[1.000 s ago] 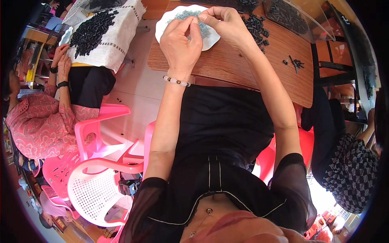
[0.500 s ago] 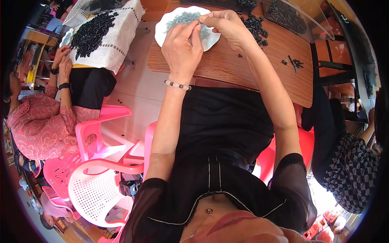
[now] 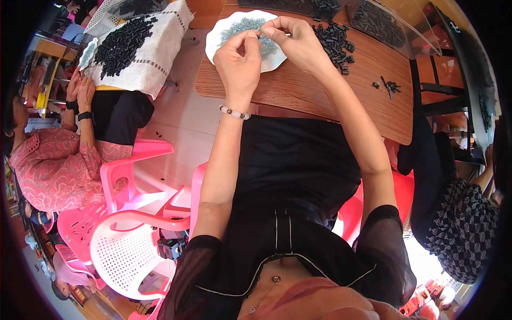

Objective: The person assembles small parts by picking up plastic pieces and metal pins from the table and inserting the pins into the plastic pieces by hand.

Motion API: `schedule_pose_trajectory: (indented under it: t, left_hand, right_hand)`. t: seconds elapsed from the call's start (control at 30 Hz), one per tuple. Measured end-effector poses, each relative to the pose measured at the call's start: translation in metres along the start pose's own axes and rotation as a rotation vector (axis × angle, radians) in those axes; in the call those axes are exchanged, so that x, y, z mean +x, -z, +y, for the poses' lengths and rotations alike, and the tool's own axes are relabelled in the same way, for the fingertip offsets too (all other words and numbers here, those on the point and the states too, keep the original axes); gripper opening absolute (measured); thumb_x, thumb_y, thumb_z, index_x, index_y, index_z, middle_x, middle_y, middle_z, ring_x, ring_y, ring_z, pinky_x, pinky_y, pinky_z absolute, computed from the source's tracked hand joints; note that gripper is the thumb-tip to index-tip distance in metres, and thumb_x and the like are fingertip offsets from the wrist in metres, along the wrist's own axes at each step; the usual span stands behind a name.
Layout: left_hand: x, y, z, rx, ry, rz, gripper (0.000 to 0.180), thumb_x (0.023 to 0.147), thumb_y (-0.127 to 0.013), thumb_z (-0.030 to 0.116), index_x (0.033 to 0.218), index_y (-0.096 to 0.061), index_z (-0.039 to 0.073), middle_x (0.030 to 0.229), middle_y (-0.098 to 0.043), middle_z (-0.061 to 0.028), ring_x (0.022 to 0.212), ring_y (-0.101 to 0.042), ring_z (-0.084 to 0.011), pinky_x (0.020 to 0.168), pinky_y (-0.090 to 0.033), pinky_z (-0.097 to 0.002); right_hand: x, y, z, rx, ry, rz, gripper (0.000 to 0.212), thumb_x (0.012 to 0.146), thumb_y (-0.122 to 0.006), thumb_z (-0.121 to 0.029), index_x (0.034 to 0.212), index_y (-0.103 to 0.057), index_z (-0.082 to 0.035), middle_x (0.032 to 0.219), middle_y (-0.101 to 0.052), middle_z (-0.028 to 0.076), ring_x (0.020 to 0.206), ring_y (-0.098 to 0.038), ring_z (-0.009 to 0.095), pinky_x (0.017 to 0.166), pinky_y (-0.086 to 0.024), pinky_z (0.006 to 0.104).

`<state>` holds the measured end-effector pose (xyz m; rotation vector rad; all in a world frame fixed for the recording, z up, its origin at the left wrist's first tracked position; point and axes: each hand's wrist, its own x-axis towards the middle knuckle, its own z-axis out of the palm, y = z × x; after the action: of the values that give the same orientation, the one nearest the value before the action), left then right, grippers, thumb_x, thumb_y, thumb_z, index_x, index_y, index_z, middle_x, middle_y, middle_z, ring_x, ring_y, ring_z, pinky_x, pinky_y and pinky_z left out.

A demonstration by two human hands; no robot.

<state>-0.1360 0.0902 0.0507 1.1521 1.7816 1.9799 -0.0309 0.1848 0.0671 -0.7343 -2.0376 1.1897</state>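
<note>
Grey bits [image 3: 240,24] are piled on the plate [image 3: 274,62], and over it the left hand [image 3: 238,66] and right hand [image 3: 301,45] meet, thumb and finger of each pinching a tiny piece [image 3: 260,33], can't tell what it is tbh. Black parts [image 3: 333,45] sit just right of the plate, and way down left of it there's a sign [image 3: 81,295] with lettering too small to read.

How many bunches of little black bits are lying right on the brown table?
2: a big bunch beside the right hand, and a small bunch farther right. The right forearm may hide some stray bits.
</note>
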Motion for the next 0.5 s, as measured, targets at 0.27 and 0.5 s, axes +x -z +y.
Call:
schedule_pose_trajectory:
  t: [0.27, 0.5]
  left_hand:
    - [0.001, 0.000, -0.002, 0.028, 0.004, 0.026, 0.020, 0.089, -0.061, 0.014, 0.086, -0.071, -0.003, 0.065, -0.064, -0.0021, 0.058, -0.055, -0.0056, 0.055, -0.044, -0.0227]
    - [-0.003, 0.000, -0.002, -0.112, 0.094, -0.019, 0.021, 0.089, -0.063, 0.016, 0.090, -0.071, -0.003, 0.066, -0.064, -0.0012, 0.059, -0.053, -0.0045, 0.055, -0.042, -0.0219]
  right_hand:
    - [0.007, -0.001, 0.012, -0.128, 0.085, 0.029, 0.022, 0.085, -0.065, -0.019, 0.097, -0.071, -0.002, 0.080, -0.069, 0.012, 0.078, -0.065, 0.018, 0.072, -0.050, 0.0325]
    - [0.001, 0.004, -0.001, -0.094, 0.143, -0.004, 0.023, 0.087, -0.068, -0.023, 0.098, -0.070, -0.003, 0.084, -0.068, 0.000, 0.070, -0.055, 0.006, 0.065, -0.046, 0.0240]
